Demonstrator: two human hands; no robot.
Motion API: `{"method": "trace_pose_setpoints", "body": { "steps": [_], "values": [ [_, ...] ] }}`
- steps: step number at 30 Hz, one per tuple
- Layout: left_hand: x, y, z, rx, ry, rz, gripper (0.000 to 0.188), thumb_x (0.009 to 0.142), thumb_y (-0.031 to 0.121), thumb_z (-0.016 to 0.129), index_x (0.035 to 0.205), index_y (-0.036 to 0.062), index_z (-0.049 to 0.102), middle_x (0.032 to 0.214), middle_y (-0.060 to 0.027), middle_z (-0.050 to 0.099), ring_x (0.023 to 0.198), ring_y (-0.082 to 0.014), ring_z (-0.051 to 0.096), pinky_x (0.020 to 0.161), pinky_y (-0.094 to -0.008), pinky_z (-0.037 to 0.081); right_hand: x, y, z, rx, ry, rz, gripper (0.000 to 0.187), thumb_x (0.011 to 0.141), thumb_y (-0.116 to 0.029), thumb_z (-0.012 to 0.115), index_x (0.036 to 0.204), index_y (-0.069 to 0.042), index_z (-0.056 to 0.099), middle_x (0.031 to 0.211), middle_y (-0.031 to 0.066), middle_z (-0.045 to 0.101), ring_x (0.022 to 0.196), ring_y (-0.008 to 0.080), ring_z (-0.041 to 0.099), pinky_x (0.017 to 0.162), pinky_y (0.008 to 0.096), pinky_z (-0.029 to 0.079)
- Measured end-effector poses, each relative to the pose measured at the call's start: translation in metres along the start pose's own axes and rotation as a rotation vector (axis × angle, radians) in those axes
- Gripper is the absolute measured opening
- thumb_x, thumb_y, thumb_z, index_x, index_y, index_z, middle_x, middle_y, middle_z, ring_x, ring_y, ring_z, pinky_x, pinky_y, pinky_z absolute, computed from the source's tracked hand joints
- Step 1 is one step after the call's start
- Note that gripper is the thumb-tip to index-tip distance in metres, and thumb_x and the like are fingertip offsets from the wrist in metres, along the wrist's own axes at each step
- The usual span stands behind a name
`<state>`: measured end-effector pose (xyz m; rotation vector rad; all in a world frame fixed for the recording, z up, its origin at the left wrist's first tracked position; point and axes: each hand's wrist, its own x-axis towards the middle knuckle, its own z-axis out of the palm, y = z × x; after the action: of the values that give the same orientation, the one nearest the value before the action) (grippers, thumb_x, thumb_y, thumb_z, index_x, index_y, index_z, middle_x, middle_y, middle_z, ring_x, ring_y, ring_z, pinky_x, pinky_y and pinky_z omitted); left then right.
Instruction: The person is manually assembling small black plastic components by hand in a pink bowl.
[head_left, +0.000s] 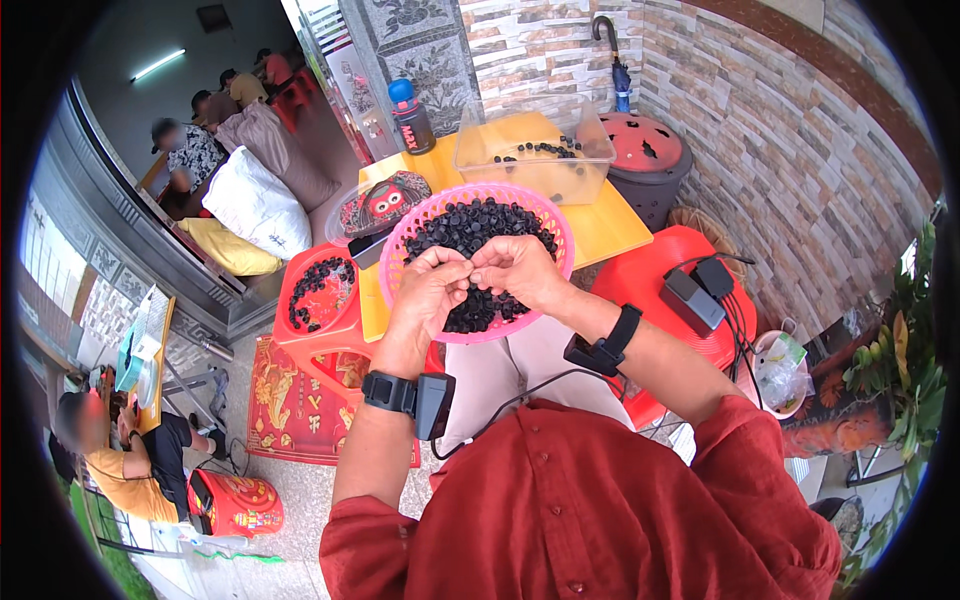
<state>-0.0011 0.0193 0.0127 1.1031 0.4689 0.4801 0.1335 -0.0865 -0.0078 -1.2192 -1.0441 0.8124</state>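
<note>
Over a pink plastic basket (566, 222), my left hand (432, 290) and my right hand (520, 272) meet with fingertips pinched together. Whatever they pinch is too small and too covered by the fingers to name. Small black round pieces (478, 222), rubber-like in look, heap up in the basket beneath and around both hands. The basket rests at the near side of a yellow table (625, 228), just above my lap. Both wrists carry black straps with a dark box, and a cable runs between them.
A clear plastic box (480, 165) holds more black pieces. Nearby stand a blue-capped bottle (412, 125) and a red-black pouch (388, 203). More pieces lie on a red stool (318, 285) at left. The right red stool (640, 265) bears dark devices with cables. Other people sit at left.
</note>
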Motion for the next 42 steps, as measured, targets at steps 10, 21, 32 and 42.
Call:
{"method": "trace_pose_setpoints", "body": {
  "steps": [10,21,32,42],
  "values": [
    [0.0,0.008,-0.024,0.528,0.208,0.142,0.008,0.081,0.008,0.067,0.087,0.0027,0.065,0.077,-0.0022,0.064,0.061,-0.0052,0.053,0.053,-0.0203,0.042,-0.012,-0.018,-0.032,-0.088,0.235,-0.049,0.006,0.085,-0.006,0.061,0.086,-0.001,0.062,0.075,0.0015,0.062,0.062,0.008,0.057,0.054,0.0227,0.046],
    [0.033,0.002,-0.015,1.399,-0.187,0.037,0.026,0.074,0.005,0.068,0.099,0.0071,0.068,0.104,-0.0164,0.062,0.1,-0.0322,0.059,0.084,-0.0398,0.048,-0.027,-0.002,-0.055,-0.046,0.254,0.062,0.008,0.087,-0.009,0.061,0.089,-0.001,0.062,0.075,0.0013,0.062,0.062,0.0079,0.058,0.053,0.0226,0.046],
    [0.055,-0.015,-0.006,1.786,-0.306,0.113,0.026,0.073,0.008,0.067,0.099,0.009,0.066,0.098,-0.0136,0.061,0.094,-0.0314,0.061,0.078,-0.0417,0.05,-0.015,-0.005,-0.054,-0.021,0.178,0.099,0.006,0.086,-0.005,0.062,0.086,0.001,0.061,0.073,0.0008,0.06,0.061,0.0069,0.056,0.054,0.0213,0.045],
    [0.063,-0.015,-0.011,1.802,-0.338,0.189,0.019,0.071,0.006,0.067,0.09,0.0041,0.065,0.09,-0.0112,0.061,0.087,-0.032,0.061,0.072,-0.0424,0.049,-0.007,0.002,-0.05,0.022,0.122,0.121,0.005,0.087,-0.004,0.061,0.086,0.001,0.06,0.072,-0.0003,0.059,0.064,0.0049,0.055,0.057,0.0208,0.047]
  ]
}}
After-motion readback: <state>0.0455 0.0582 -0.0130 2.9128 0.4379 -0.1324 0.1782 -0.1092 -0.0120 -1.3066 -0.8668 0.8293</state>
